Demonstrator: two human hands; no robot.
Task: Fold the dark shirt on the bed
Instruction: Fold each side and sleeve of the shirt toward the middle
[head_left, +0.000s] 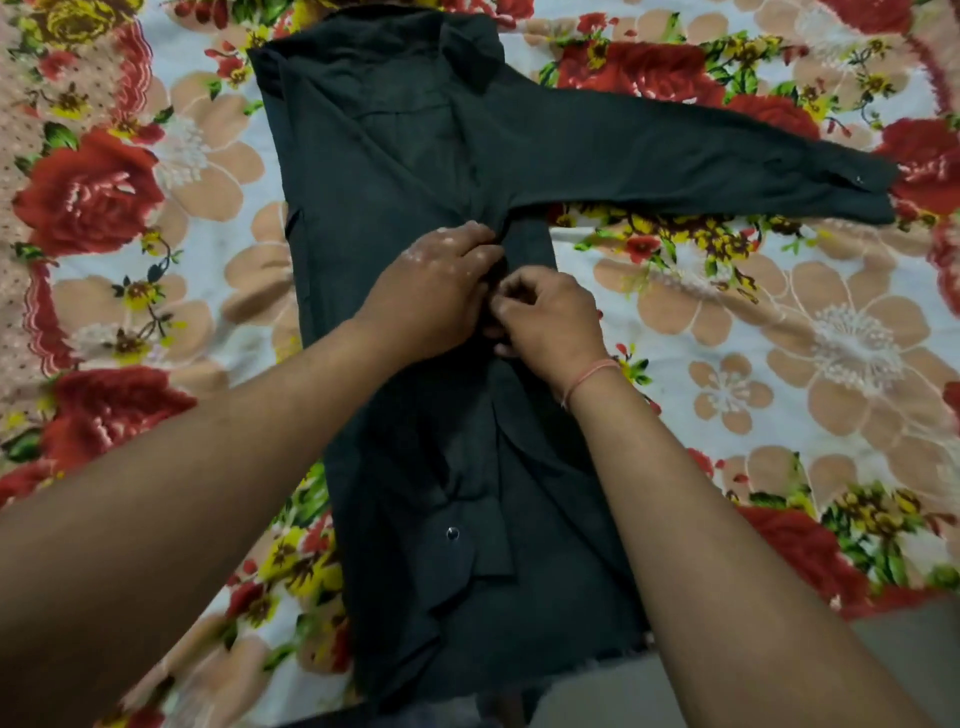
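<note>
The dark shirt (395, 171) lies flat along the middle of the bed, collar at the far end and hem near me. One long sleeve (701, 166) stretches out to the right across the bedspread. The other sleeve is folded in over the body, its cuff with a button (452, 532) lying near the hem. My left hand (436, 291) and my right hand (550, 317) meet at the shirt's middle, fingers curled and pinching the fabric where the outstretched sleeve joins the body. A thin band circles my right wrist.
A floral bedspread (779, 338) with red roses and peach flowers covers the bed on all sides of the shirt. The bed's near edge shows at the lower right, with a grey floor (893, 649) beyond it.
</note>
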